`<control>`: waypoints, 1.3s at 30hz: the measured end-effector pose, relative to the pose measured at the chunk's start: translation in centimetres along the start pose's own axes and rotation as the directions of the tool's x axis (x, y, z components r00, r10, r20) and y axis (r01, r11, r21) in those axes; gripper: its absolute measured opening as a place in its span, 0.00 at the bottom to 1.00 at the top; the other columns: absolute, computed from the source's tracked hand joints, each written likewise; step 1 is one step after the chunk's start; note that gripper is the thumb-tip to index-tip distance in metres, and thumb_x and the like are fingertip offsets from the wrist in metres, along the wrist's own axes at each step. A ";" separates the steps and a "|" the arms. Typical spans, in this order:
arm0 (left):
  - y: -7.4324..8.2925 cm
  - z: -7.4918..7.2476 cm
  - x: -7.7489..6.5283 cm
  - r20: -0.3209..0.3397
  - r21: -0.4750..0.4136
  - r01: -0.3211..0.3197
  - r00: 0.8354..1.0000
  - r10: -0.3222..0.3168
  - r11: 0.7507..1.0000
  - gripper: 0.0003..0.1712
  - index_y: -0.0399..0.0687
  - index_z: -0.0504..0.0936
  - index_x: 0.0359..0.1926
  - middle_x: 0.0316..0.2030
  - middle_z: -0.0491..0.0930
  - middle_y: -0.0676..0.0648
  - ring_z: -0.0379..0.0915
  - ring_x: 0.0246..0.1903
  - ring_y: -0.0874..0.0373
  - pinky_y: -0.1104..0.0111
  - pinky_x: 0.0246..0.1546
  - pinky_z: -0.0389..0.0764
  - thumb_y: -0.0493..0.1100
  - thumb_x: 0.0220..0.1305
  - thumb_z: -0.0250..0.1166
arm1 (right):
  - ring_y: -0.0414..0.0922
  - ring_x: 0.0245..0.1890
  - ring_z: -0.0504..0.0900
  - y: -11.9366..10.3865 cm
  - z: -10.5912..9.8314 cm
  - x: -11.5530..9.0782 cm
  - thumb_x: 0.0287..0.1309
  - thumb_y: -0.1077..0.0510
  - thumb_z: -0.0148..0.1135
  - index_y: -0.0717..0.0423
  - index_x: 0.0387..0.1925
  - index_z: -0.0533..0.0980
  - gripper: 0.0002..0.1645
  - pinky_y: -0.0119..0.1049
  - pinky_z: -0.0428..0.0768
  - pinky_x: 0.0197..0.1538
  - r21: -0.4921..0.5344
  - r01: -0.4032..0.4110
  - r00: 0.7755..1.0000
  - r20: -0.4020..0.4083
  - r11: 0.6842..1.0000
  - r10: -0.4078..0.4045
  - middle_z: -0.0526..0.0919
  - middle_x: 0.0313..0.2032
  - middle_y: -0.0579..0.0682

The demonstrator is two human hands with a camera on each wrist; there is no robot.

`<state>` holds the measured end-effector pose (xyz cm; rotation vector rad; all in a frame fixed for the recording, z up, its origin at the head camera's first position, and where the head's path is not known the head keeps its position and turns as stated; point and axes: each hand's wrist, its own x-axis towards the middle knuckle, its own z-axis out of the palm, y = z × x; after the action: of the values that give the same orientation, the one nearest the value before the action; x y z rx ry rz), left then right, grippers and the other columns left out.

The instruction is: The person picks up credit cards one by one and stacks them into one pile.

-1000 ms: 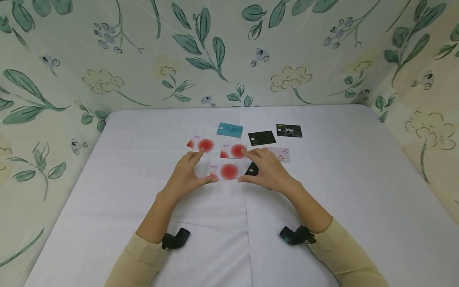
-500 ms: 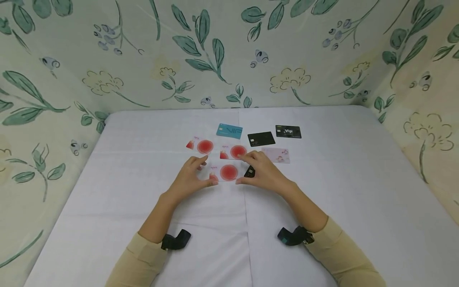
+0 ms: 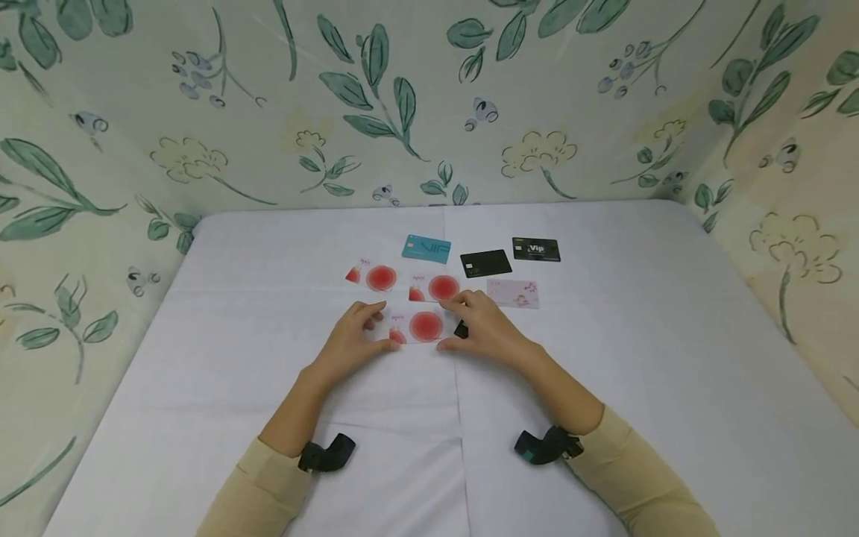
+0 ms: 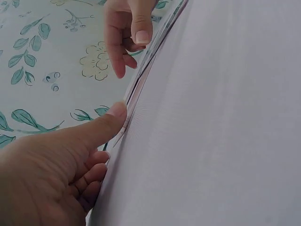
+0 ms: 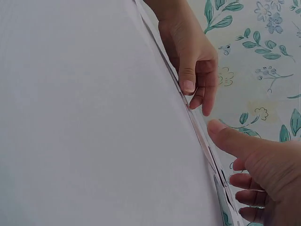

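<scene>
A white card with a red circle (image 3: 426,327) lies flat on the table between both hands, nearest the person. My left hand (image 3: 345,339) is at its left side, thumb by the lower left corner, other fingers loosely bent. My right hand (image 3: 493,328) is at its right side, thumb near the lower right corner and index finger near the upper edge. A black card (image 3: 461,329) is mostly hidden under the right hand. In the left wrist view the left hand (image 4: 61,165) extends its thumb; the right hand (image 5: 263,174) does likewise in its wrist view.
Two similar red-circle cards, left (image 3: 381,278) and middle (image 3: 443,287), lie just beyond, with a pale pink card (image 3: 513,293) to their right. Farther back are a blue VIP card (image 3: 426,248), a black card (image 3: 486,263) and a black Vip card (image 3: 536,250) on the white tablecloth (image 3: 235,335).
The left fingertips have drawn back from the left red-circle card towards the person. My right hand has shifted slightly left, covering more of the black card beneath it. The cards look unmoved.
</scene>
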<state>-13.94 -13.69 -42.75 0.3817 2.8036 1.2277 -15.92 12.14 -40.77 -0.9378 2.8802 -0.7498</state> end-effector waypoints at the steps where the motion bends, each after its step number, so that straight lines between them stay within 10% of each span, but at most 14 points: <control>1: -0.1 0.0 0.0 -0.005 0.002 -0.005 1.000 0.005 1.000 0.40 0.41 0.71 0.63 0.45 0.73 0.46 0.69 0.44 0.53 0.60 0.45 0.77 0.48 0.49 0.74 | 0.48 0.52 0.71 0.0 0.1 0.0 0.44 0.41 0.73 0.56 0.62 0.71 0.44 0.40 0.75 0.51 -0.008 0.001 1.000 0.004 1.000 -0.001 0.74 0.52 0.54; 39: -1.2 1.1 0.4 -0.050 -0.018 -0.053 0.997 0.052 0.998 0.30 0.39 0.80 0.54 0.42 0.70 0.44 0.66 0.43 0.53 0.62 0.41 0.73 0.44 0.49 0.75 | 0.47 0.47 0.68 0.7 1.3 0.2 0.50 0.50 0.71 0.57 0.55 0.77 0.30 0.36 0.72 0.44 0.083 -0.021 1.000 -0.003 0.996 0.022 0.72 0.46 0.51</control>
<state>-14.42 -13.62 -44.38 0.4327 2.8379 1.2920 -16.26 11.92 -42.17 -0.8958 2.8326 -0.8624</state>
